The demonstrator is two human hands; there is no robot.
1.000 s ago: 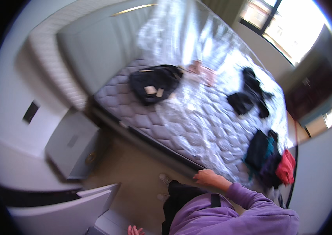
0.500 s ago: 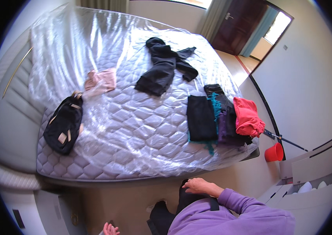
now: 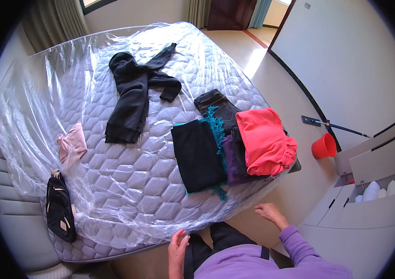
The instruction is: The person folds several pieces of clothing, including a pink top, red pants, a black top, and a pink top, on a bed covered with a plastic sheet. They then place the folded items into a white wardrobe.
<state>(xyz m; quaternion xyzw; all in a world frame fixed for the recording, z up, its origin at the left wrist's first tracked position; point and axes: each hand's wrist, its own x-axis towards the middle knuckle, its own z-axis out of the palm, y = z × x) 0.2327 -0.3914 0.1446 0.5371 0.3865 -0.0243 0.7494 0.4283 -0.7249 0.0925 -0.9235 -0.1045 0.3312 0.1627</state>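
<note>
My left hand (image 3: pixel 178 245) is at the near edge of the plastic-covered mattress (image 3: pixel 156 169), its fingers loosely bent and apart, with nothing visible in them. To the right, my right hand (image 3: pixel 273 215) hangs over the floor beyond the mattress edge, fingers loosely bent and holding nothing. Closest to it on the bed lies a folded coral-red garment (image 3: pixel 263 142). Beside that are a folded black cloth (image 3: pixel 199 156), a teal fringed piece (image 3: pixel 215 128), a purple cloth (image 3: pixel 231 160) and dark jeans (image 3: pixel 217 109). Farther back, a black hooded sweatshirt (image 3: pixel 130 100) is spread out.
Clear plastic sheeting (image 3: pixel 30 153) drapes the bed's left side. A black bag (image 3: pixel 60 211) and a pink cloth (image 3: pixel 72 144) lie there. On the right stand a red bucket (image 3: pixel 324 146), a pole with a flat head (image 3: pixel 334 124) and an opened white cabinet (image 3: pixel 386 207).
My view has swung right and nearer the clothes. My left hand has come up to the mattress edge, and my right hand has moved off my thigh, out to the right.
</note>
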